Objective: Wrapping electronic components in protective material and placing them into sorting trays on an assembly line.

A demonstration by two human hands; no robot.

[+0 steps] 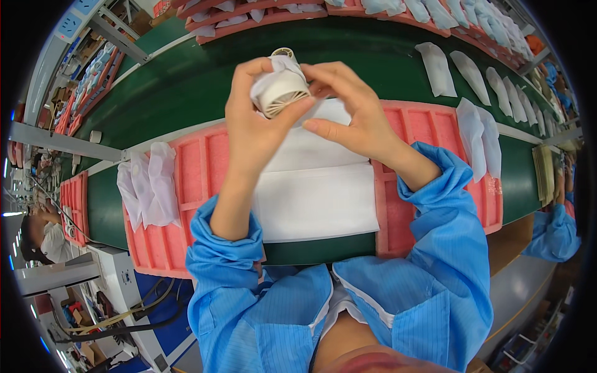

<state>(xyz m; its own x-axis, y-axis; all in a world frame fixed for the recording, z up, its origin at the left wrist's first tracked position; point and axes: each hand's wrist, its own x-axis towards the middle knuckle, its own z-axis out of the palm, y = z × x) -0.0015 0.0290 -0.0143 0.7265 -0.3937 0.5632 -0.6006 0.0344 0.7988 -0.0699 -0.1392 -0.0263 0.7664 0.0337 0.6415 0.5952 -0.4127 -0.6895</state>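
Note:
My left hand [258,124] is closed round a cream-coloured handheld fan [283,99] with a slatted round grille, its thumb along the grille's edge. A thin white bag [272,76] covers part of the fan's body. At the fan's right side is my right hand [354,115], fingers bent and the thumb spread apart from it. Its fingertips are at the fan's side; whether they press on it I cannot tell. Below both hands lie white sheets [315,202], across the pink compartment trays [202,165].
Bagged items [149,186] rest on the left tray, others [479,137] on the right one. A row of white-bagged pieces [435,69] lies on the green belt [367,53]. Stacked pink trays [261,25] stand beyond. A metal post [68,143] is at left; another person's blue sleeve [553,233] shows at right.

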